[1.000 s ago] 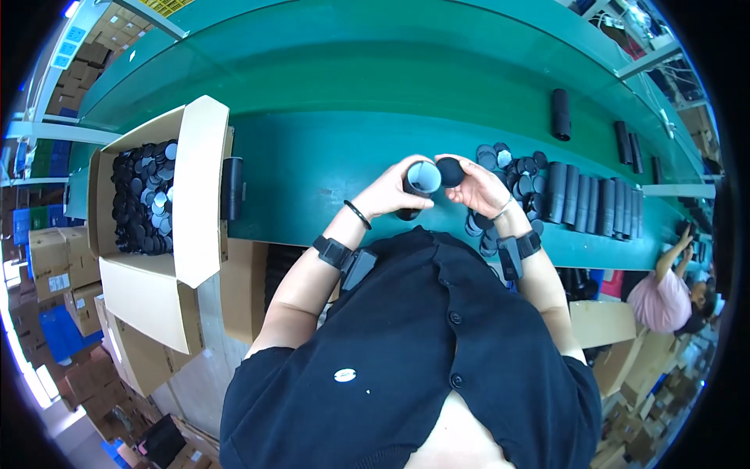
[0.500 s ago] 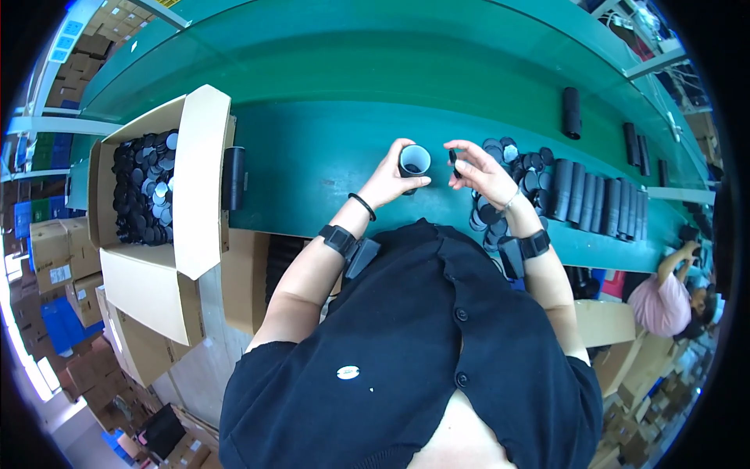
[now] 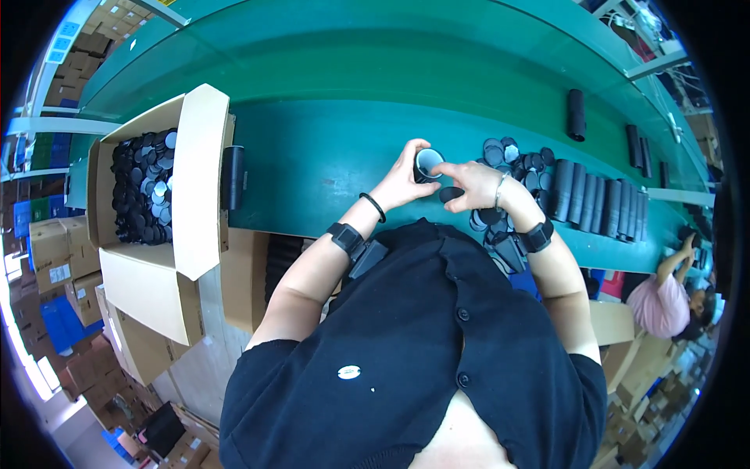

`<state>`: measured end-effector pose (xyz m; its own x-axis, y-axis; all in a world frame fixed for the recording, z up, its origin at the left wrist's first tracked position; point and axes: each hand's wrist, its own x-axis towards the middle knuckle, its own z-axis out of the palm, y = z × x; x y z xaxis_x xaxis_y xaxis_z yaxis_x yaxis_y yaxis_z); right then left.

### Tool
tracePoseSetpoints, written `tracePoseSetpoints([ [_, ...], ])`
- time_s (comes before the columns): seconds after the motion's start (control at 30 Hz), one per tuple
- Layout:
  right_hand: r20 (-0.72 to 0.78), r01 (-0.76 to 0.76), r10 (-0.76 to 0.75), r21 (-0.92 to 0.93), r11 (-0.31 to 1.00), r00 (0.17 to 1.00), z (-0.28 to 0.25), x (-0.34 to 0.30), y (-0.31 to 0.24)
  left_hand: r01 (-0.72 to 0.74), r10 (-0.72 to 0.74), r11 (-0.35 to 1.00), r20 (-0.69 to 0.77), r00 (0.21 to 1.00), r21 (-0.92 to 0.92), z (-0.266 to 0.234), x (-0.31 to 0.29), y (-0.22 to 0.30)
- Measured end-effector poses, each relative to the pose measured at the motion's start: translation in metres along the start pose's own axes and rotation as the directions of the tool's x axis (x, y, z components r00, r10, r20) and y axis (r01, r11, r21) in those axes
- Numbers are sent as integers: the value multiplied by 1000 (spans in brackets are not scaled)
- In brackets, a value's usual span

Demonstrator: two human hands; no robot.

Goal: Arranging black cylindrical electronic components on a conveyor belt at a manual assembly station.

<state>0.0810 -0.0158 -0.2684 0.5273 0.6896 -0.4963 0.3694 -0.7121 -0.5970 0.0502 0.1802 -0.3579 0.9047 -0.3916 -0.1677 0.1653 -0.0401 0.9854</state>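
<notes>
My left hand [image 3: 404, 178] is wrapped round a short black tube [image 3: 419, 173] with a pale inside, its open end facing up toward me. Close beside it, my right hand [image 3: 478, 184] has its index finger stretched to the tube's mouth, at the right side of the rim. A flat black disc [image 3: 451, 194] is held low in that same hand, by the thumb. Just to the right, a loose pile of black discs [image 3: 533, 164] lies on the green bench [image 3: 328, 148], partly hidden behind my right hand and wrist.
A row of black tubes [image 3: 598, 199] lies right of the pile, and another tube [image 3: 576, 115] lies farther back. At left stands an open cardboard box [image 3: 201, 180] full of discs, with a black tube [image 3: 233, 178] beside it. A person [image 3: 664, 301] works at far right.
My left hand has shifted the tube slightly right. My right hand has come leftward to the tube, its index finger now at the mouth, and the disc has moved lower in its grip.
</notes>
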Motion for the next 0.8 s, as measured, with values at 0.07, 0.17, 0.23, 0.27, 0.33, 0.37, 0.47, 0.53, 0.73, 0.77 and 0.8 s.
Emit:
tracePoseSetpoints([
  [0.07,23,-37,37,3,999,999,-4,-2,-5,-186,217,929,-62,974,321,-5,2,-13],
  [0.17,14,-47,47,33,998,999,-5,-2,-7,-354,402,730,52,914,584,-11,6,-16],
  [0.23,44,-45,43,31,999,998,-6,-2,-7,-163,169,907,20,985,388,-8,4,1],
  [0.27,44,-45,44,32,998,998,-4,-2,-4,68,-76,983,41,996,173,-7,4,7],
  [0.33,9,-17,17,44,999,1000,-3,-3,4,6,-12,996,60,998,88,-7,3,0],
  [0.37,10,-16,15,43,999,1000,-6,-5,7,-55,54,999,76,996,1,-7,3,-4],
  [0.47,33,-6,-8,395,918,999,-21,-22,13,-98,89,976,56,994,193,-12,7,-17],
  [0.53,-53,60,-29,749,660,998,-16,-27,23,-156,153,947,33,988,280,-12,7,-15],
  [0.73,-153,109,1,711,694,988,12,-24,23,-86,113,972,-113,987,219,-9,5,0],
  [0.77,-120,55,28,632,773,992,9,-24,16,-147,174,963,-107,979,228,-8,5,-8],
  [0.8,-92,-4,64,545,839,994,3,-25,4,-145,172,963,-105,979,227,-8,3,-6],
])
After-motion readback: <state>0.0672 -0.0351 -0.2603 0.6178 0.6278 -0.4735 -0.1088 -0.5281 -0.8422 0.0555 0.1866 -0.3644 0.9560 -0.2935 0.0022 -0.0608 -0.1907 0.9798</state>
